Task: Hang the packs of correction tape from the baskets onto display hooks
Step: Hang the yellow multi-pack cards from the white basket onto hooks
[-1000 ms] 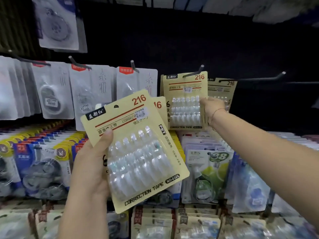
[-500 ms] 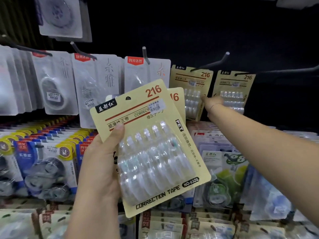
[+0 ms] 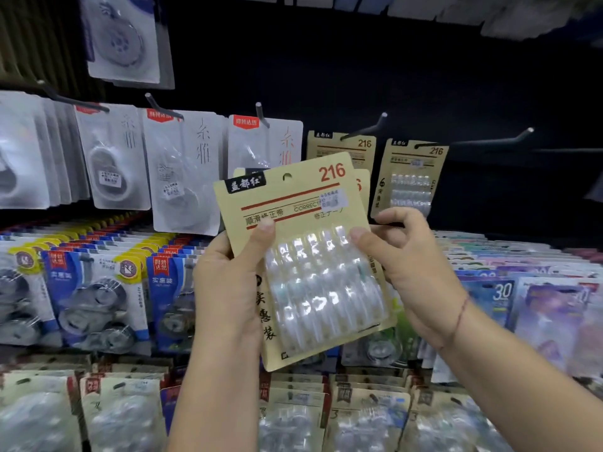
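Observation:
Both hands hold a yellow correction tape pack (image 3: 293, 203) marked 216, with a second like pack (image 3: 363, 187) peeking out behind it. My left hand (image 3: 228, 288) grips its left edge, thumb on the front. My right hand (image 3: 408, 272) pinches its right edge, thumb on the clear blister. Behind, one 216 pack (image 3: 342, 146) hangs on a black hook (image 3: 368, 125). Another 216 pack (image 3: 411, 174) hangs on the hook to the right (image 3: 489, 140).
Grey-white tape packs (image 3: 182, 171) hang on hooks to the left. Blue and yellow packs (image 3: 94, 288) stand in rows below left, coloured packs (image 3: 522, 298) below right, beige packs (image 3: 293, 412) along the bottom. The dark back panel (image 3: 424, 76) fills the upper right.
My right hand has drawn back from the hanging 216 packs and taken hold of the right edge of the pack in my left hand. The view has shifted left.

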`<state>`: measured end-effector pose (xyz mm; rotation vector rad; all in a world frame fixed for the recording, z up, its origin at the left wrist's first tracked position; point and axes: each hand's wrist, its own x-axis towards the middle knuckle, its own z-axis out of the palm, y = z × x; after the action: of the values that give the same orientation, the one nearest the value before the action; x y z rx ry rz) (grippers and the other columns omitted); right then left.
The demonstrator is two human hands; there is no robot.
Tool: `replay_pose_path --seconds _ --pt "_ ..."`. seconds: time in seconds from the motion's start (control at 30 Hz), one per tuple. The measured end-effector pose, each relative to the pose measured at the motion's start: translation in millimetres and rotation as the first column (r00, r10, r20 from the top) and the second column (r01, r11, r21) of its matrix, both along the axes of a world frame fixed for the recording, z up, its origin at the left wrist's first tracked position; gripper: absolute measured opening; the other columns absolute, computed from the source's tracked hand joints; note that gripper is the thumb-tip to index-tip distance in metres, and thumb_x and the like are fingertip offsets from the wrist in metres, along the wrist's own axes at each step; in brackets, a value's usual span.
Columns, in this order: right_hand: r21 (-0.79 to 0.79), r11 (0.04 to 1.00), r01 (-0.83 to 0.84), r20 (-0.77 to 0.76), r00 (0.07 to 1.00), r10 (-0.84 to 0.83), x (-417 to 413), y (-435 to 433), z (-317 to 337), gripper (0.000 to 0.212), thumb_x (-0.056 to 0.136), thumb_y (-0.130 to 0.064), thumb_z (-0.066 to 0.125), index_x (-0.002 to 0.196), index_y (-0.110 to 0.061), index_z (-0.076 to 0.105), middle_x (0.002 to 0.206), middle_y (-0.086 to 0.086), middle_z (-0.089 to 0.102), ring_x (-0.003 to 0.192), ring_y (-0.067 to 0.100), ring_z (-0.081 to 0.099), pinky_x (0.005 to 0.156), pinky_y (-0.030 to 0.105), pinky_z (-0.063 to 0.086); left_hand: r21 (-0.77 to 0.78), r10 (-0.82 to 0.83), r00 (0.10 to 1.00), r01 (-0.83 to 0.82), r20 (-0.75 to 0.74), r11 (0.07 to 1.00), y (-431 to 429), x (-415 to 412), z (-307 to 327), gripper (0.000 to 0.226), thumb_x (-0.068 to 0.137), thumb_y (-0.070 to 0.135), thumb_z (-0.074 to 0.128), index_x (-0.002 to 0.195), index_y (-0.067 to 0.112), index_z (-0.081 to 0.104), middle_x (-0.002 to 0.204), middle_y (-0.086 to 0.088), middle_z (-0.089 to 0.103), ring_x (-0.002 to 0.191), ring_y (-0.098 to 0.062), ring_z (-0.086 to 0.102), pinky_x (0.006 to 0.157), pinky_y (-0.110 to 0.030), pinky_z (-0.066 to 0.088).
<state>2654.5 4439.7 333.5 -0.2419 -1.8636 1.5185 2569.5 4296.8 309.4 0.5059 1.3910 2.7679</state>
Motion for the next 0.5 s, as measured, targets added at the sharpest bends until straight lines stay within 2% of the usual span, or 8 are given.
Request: replay_pose_path --seconds 0.07,0.13,0.2,0.27,0.33,0.4,0.5 --pt "0.025 1.000 -0.006 -0.001 1.000 0.006 2 1 -2 0.006 0.088 -0.027 0.067 0.090 -0.021 0.065 0.092 0.005 0.073 0.090 0.025 0.069 0.080 0.044 0.056 0.011 0.007 1.000 -0.007 -0.022 1.000 5 6 1 0.039 0.067 0.029 0.075 0.105 0.019 0.072 0.097 0.007 0.078 0.091 -0.006 0.073 0.084 -0.023 0.057" --pt "0.007 1.000 -0.024 -0.006 1.000 0.024 3 3 -5 0.016 0.089 -0.028 0.065 0.079 -0.018 0.070 0.085 0.009 0.074 0.081 0.024 0.067 0.080 0.047 0.056 0.014 -0.009 1.000 0.009 -0.023 1.000 8 9 0 0.032 0.070 0.026 0.075 0.101 0.020 0.072 0.094 0.007 0.078 0.089 -0.005 0.073 0.077 -0.019 0.056" --pt "-0.039 0.999 -0.017 -0.049 0.999 0.015 3 7 -5 0.018 0.089 -0.025 0.064 0.078 -0.013 0.069 0.078 0.004 0.073 0.075 0.021 0.067 0.076 0.043 0.056 -0.013 -0.038 0.999 0.038 -0.010 0.999 8 10 0 0.030 0.069 0.029 0.076 0.097 0.020 0.073 0.094 0.003 0.078 0.090 -0.013 0.074 0.079 -0.029 0.057" --pt "-0.098 0.995 0.015 -0.092 0.995 -0.024 4 11 -4 0.018 0.091 -0.022 0.062 0.076 -0.012 0.067 0.075 0.003 0.072 0.074 0.024 0.066 0.076 0.045 0.056 -0.076 -0.067 0.998 0.066 -0.014 0.995 5 7 -1 0.027 0.069 0.037 0.074 0.091 0.022 0.074 0.088 -0.001 0.078 0.080 -0.017 0.073 0.071 -0.038 0.058" --pt "-0.154 0.987 0.048 -0.118 0.991 -0.066 4 16 -1 0.020 0.093 -0.021 0.061 0.075 -0.013 0.065 0.072 0.001 0.071 0.073 0.024 0.066 0.073 0.043 0.056 -0.113 -0.093 0.995 0.089 -0.034 0.990 2 0 -3 0.024 0.071 0.041 0.069 0.087 0.024 0.076 0.081 0.000 0.077 0.067 -0.013 0.070 0.057 -0.031 0.055" --pt "-0.173 0.983 0.068 -0.136 0.986 -0.092 5 19 3 0.021 0.093 -0.021 0.060 0.073 -0.014 0.064 0.069 -0.001 0.071 0.070 0.021 0.065 0.071 0.042 0.057 -0.110 -0.086 0.996 0.081 -0.035 0.991 0 -6 -6 0.023 0.074 0.040 0.065 0.085 0.025 0.078 0.080 0.001 0.076 0.065 -0.012 0.068 0.051 -0.027 0.054" --pt "-0.070 0.988 0.136 -0.207 0.967 -0.148 7 19 11 0.023 0.095 -0.022 0.060 0.073 -0.017 0.065 0.077 0.008 0.068 0.076 0.026 0.059 0.080 0.058 0.053 -0.080 -0.036 0.999 0.037 0.005 0.996 4 -11 -10 0.021 0.081 0.036 0.065 0.091 0.021 0.076 0.083 -0.002 0.077 0.073 -0.018 0.071 0.060 -0.031 0.056"
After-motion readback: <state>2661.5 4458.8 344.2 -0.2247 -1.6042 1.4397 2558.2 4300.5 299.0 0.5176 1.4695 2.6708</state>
